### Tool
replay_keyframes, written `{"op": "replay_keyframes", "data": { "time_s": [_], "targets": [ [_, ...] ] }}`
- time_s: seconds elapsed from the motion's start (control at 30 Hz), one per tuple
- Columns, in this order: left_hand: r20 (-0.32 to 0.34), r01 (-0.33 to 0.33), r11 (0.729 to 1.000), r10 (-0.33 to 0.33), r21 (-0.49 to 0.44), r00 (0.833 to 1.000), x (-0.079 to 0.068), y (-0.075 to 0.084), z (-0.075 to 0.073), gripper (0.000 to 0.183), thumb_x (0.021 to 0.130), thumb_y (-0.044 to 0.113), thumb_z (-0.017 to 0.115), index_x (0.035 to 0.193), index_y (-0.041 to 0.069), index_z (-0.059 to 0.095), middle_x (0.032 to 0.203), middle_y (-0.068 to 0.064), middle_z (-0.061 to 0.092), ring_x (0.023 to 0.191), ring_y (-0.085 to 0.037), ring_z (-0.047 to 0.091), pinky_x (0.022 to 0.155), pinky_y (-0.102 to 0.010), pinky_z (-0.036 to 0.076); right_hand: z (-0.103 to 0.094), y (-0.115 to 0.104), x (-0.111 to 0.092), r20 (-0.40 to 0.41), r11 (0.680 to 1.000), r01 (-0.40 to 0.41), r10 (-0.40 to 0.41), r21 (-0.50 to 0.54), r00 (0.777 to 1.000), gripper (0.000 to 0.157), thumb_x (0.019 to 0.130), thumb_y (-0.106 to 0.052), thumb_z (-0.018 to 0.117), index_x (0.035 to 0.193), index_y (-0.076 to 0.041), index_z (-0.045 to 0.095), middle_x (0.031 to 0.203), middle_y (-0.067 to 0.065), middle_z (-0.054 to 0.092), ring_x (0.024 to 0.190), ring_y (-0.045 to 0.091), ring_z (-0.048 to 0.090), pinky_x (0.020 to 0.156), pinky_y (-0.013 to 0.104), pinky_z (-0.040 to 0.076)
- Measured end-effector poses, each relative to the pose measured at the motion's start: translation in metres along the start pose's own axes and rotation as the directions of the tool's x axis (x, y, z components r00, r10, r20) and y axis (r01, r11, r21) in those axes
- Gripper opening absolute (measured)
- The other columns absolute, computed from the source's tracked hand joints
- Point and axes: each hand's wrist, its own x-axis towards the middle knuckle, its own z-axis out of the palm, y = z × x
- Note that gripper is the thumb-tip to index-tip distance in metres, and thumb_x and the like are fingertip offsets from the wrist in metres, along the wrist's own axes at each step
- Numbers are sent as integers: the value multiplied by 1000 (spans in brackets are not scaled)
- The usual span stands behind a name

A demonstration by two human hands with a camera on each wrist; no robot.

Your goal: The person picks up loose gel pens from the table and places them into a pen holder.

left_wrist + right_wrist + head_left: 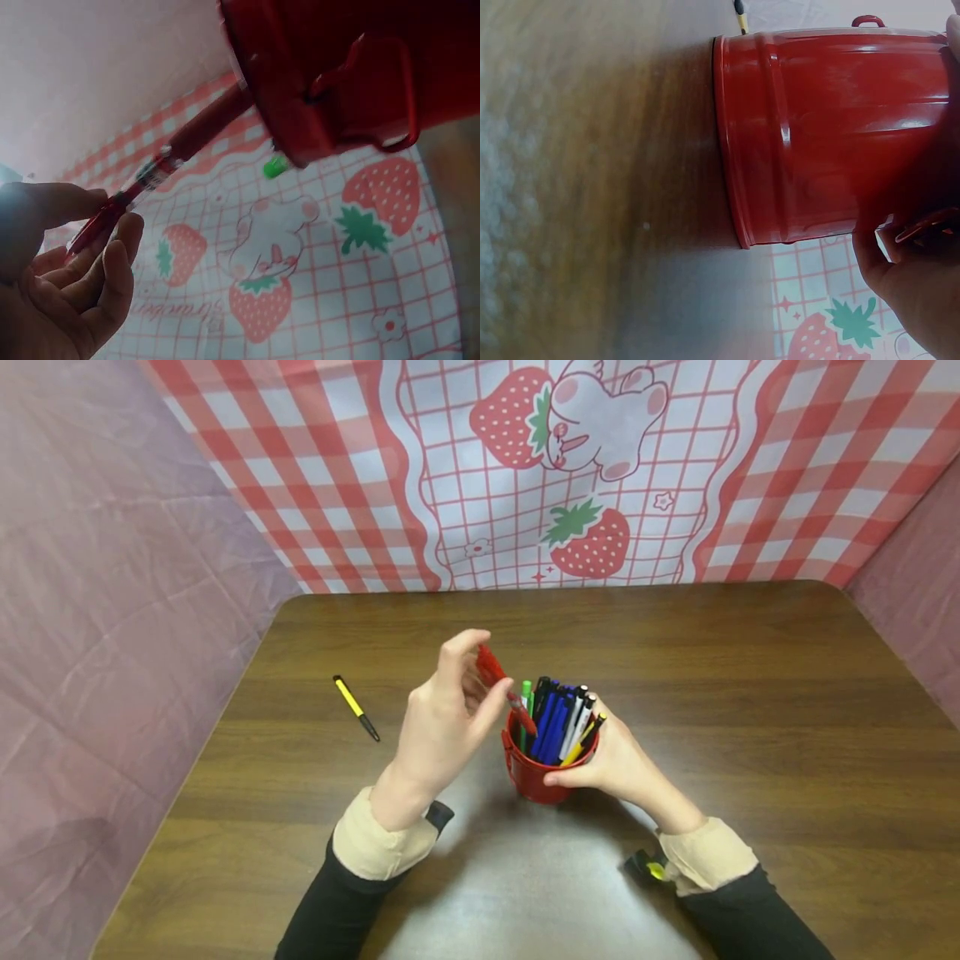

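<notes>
A red pen (pixel 491 668) is pinched between the thumb and fingers of my left hand (pixel 442 727). It slants down to the right, its lower end at the mouth of a small red bucket (pixel 534 783). In the left wrist view that end of the red pen (pixel 206 124) passes behind the bucket's rim, so its tip is hidden. My right hand (pixel 618 760) grips the bucket from the right, thumb on the near side. Standing in the bucket are blue pens (pixel 553 727), a green pen (pixel 526 702), a yellow pen (pixel 579 745) and several black and white ones.
A yellow and black pen (pixel 352 702) lies on the brown wooden table (pixel 750 693), left of my left hand. Behind the table hangs a checked strawberry cloth (pixel 487 510). A pinkish cloth (pixel 127 610) covers the left side.
</notes>
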Motion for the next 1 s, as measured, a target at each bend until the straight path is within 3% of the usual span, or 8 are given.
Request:
{"op": "replay_keyframes", "data": {
  "time_s": [0.17, 0.3, 0.47, 0.73, 1.0],
  "targets": [
    [93, -66, 997, 61, 50, 994, -3, 0, 11, 44, 81, 10, 66, 117, 6, 40, 78, -2, 58, 63, -7, 58, 57, -16, 47, 0, -1, -1, 0, 1000, 6, -6, -4, 1000, 94, 47, -24, 90, 127, -10, 42, 114, 3, 59, 98, 12, 54, 88, 20, 41],
    [120, -100, 993, 91, 65, 989, -4, -1, 16, 43, 80, 12, 67, 115, 7, 42, 78, -1, 60, 64, -7, 58, 56, -17, 47, 1, -2, -1, 1, 1000, 10, -10, -13, 1000, 94, 47, -22, 90, 126, -8, 42, 114, 4, 58, 98, 13, 55, 88, 21, 42],
    [178, -118, 987, 98, 105, 979, -4, -4, 20, 41, 81, 15, 67, 115, 8, 44, 77, 1, 60, 64, -7, 57, 55, -20, 47, 0, -3, -1, -7, 1000, -2, 2, -28, 1000, 95, 46, -22, 91, 125, -7, 42, 113, 5, 58, 97, 14, 55, 87, 23, 43],
    [330, -141, 978, 85, 151, 940, -6, -9, 28, 45, 80, 18, 68, 117, 9, 45, 74, 2, 58, 58, -7, 54, 52, -25, 47, 0, -4, -1, 2, 1000, -17, 17, 5, 1000, 93, 47, -18, 90, 125, -6, 40, 113, 7, 58, 95, 14, 55, 85, 21, 44],
    [385, -152, 971, 71, 185, 920, -8, -11, 33, 35, 77, 17, 70, 105, 9, 50, 69, 2, 55, 59, -11, 53, 55, -28, 46, 0, -4, -1, 0, 1000, -20, 20, -12, 1000, 93, 47, -20, 90, 125, -7, 41, 112, 5, 58, 96, 14, 55, 86, 19, 42]
  ]
}}
